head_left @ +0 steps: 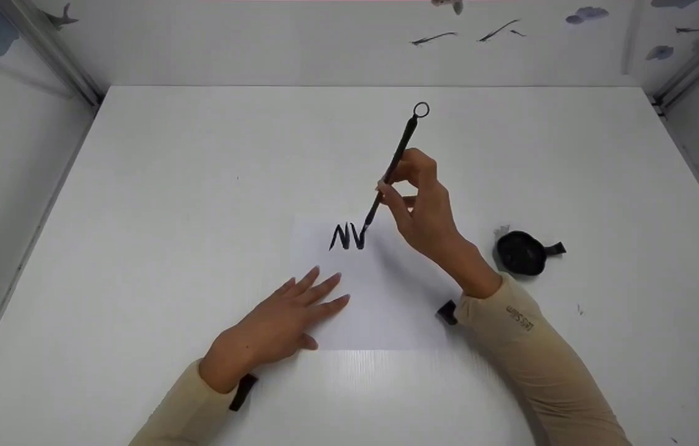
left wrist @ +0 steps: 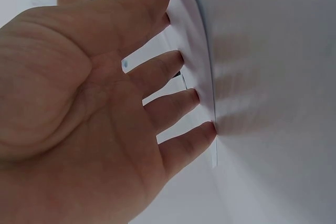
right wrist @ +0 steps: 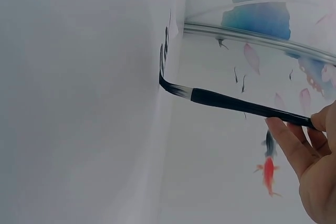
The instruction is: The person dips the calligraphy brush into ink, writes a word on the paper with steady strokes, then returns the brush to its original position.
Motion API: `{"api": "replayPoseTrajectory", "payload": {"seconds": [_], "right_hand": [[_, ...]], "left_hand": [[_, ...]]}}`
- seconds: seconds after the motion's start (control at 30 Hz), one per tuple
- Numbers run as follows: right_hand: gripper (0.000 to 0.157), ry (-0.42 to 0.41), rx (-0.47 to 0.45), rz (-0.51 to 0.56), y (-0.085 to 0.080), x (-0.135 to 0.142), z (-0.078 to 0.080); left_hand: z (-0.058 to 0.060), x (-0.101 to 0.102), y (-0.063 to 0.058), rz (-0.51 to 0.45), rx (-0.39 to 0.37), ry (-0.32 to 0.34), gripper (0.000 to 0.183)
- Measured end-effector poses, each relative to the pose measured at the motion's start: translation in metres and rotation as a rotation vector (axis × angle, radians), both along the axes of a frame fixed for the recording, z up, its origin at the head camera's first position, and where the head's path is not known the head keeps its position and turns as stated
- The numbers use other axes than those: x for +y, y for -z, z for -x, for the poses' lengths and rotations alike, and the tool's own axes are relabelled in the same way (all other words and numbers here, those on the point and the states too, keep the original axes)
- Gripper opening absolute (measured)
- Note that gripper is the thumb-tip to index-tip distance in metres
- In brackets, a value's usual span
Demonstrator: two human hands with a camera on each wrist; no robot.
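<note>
My right hand (head_left: 429, 217) pinches the black handle of a writing brush (head_left: 400, 147) between thumb and fingers. The brush slants, a ring at its top end. In the right wrist view the dark, wet bristles (right wrist: 170, 87) bend against a white sheet of paper (head_left: 380, 322). Black zigzag strokes (head_left: 341, 238) run across the upper part of that sheet, ending at the brush tip. My left hand (head_left: 272, 325) rests on the paper's left side with its fingers spread. Seen from the left wrist, the fingertips (left wrist: 190, 97) touch the sheet, which bulges slightly off the table.
A small black ink dish (head_left: 522, 254) with a short handle stands right of the paper, close to my right forearm. White panels (head_left: 325, 43) with painted fish and petals border the white table (head_left: 170, 186) at the back and sides.
</note>
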State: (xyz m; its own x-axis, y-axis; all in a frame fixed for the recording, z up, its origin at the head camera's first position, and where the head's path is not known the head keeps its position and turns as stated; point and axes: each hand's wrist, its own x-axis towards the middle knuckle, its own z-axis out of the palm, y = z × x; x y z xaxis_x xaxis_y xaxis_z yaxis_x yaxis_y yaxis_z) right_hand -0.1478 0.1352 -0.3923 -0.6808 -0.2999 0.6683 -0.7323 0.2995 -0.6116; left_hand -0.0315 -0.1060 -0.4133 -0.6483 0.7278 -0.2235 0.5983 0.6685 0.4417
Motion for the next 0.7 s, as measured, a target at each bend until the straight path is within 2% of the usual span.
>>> {"api": "replayPoseTrajectory", "payload": {"seconds": [0.33, 0.5, 0.7], "right_hand": [[0.050, 0.011, 0.008, 0.022, 0.0004, 0.0010, 0.0002], [0.050, 0.022, 0.048, 0.028, -0.0016, 0.0020, 0.0019], [0.050, 0.074, 0.096, 0.036, -0.0076, 0.0078, 0.0037]], "left_hand": [[-0.0009, 0.0000, -0.0022, 0.009, -0.005, -0.006, 0.076], [-0.0014, -0.0010, -0.0025, 0.001, 0.013, 0.004, 0.074], [-0.0010, -0.0009, -0.0025, 0.002, 0.007, 0.000, 0.074]]}}
